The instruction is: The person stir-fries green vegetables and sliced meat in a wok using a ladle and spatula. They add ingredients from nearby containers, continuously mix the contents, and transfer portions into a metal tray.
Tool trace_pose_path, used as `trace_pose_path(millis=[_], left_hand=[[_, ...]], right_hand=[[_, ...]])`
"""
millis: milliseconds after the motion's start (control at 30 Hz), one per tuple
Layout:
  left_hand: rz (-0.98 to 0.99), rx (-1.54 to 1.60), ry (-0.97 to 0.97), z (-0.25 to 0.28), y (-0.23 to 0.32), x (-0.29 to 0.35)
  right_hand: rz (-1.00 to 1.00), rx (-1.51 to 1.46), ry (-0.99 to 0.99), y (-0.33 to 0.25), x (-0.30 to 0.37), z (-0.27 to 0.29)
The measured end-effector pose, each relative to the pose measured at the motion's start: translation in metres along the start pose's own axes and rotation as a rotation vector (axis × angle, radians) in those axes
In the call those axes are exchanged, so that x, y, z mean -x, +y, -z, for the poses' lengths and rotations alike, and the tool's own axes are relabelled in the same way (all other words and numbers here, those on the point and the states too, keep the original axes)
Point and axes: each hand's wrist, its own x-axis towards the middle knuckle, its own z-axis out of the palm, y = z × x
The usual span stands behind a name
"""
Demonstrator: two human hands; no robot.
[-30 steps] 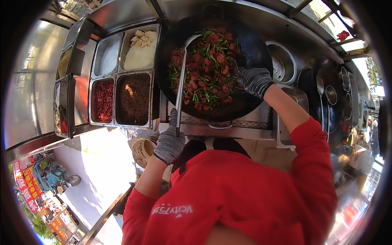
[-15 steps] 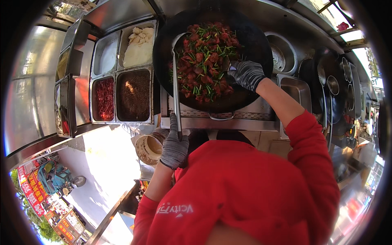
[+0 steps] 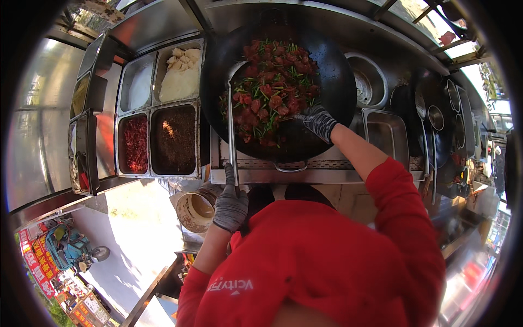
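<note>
A large black wok (image 3: 335, 71) stands in front of me, with chunks of reddish meat (image 3: 275, 101) and cut green stalks heaped in it. My left hand (image 3: 231, 207), in a grey knit glove, is closed round the handle end of a long metal ladle (image 3: 232, 136). The ladle's curved head lies at the left side of the meat. Low over the wok's right half is my right hand (image 3: 317, 122), gloved in grey and black. Its fingers are closed at the edge of the meat; what they hold is mostly hidden.
Left of the wok are metal trays of white paste (image 3: 180, 82), red chopped seasoning (image 3: 135, 143) and dark brown seasoning (image 3: 174, 139). A bucket (image 3: 195, 211) stands near my left hand. On the right are a round pot (image 3: 368, 82), a rectangular pan (image 3: 387, 133) and long-handled strainers (image 3: 435, 117).
My right hand has moved down and slightly left, and the meat near it has shifted. My left hand keeps its grip on the ladle. The whole view has tilted slightly.
</note>
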Motion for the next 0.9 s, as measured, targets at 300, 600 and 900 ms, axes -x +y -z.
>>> trace_pose_path(millis=[300,600,900], left_hand=[[-0.367,-0.01,0.242,0.048,0.013,-0.024],[-0.139,-0.319,0.282,0.06,0.015,-0.072],[-0.142,0.212,-0.052,0.006,0.029,-0.057]], right_hand=[[-0.835,-2.07,0.01,-0.024,0.039,0.048],[-0.409,-0.333,-0.243,-0.004,0.162,0.188],[-0.455,-0.002,-0.183,0.0,0.004,0.087]])
